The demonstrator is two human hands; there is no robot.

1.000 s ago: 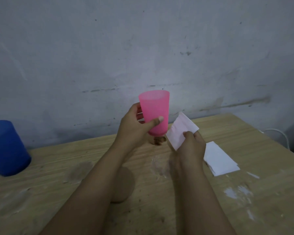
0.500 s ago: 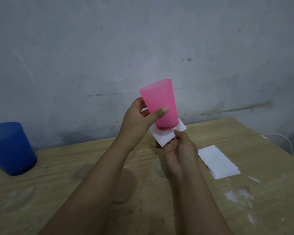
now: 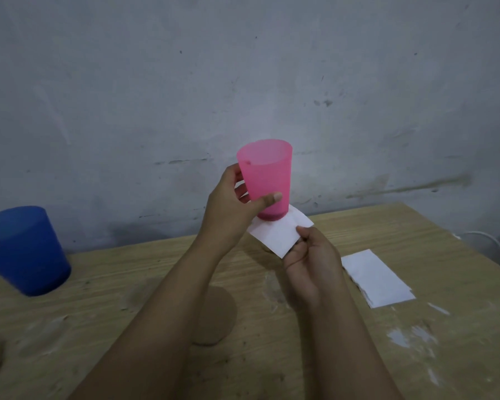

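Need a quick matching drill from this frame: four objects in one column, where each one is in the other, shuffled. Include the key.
Things:
1. pink cup
2. blue cup
3. single white sheet
4. stack of white sheets

Places:
a. lying on the table, to the right of the right hand
b. pinched by the right hand, at the pink cup's base
c. on the table at the far left
d. held upright in the left hand, off the table

Pairs: 1-d, 2-c, 3-b, 4-a
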